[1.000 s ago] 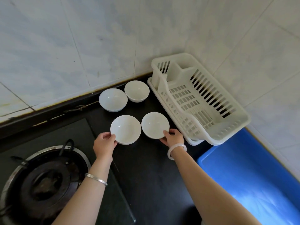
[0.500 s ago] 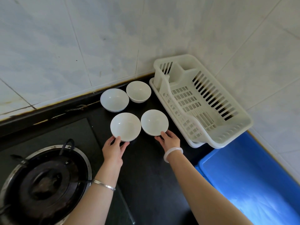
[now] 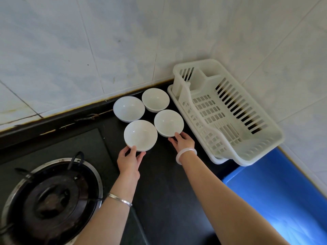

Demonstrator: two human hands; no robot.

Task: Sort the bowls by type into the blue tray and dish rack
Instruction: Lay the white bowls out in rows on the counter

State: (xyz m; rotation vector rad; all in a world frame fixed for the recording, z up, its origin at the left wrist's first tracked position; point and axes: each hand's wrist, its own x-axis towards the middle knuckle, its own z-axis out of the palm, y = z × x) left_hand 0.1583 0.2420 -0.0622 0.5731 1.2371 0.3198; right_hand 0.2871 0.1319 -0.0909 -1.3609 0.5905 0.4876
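My left hand (image 3: pixel 130 160) pinches the near rim of a glossy round white bowl (image 3: pixel 140 134). My right hand (image 3: pixel 183 143) pinches a second white bowl (image 3: pixel 169 122) by its rim, with the slatted white plastic dish rack (image 3: pixel 247 157) just right of those fingers.

4 bowls (image 3: pixel 140 135) packed close beside wall (image 3: pixel 123 50), dish rack (image 3: pixel 247 154) just right, burner (image 3: pixel 51 200) left, bare countertop (image 3: pixel 164 188) nearer

four white bowls (image 3: pixel 140 135), dish rack (image 3: pixel 246 159), blue tray (image 3: pixel 265 191)
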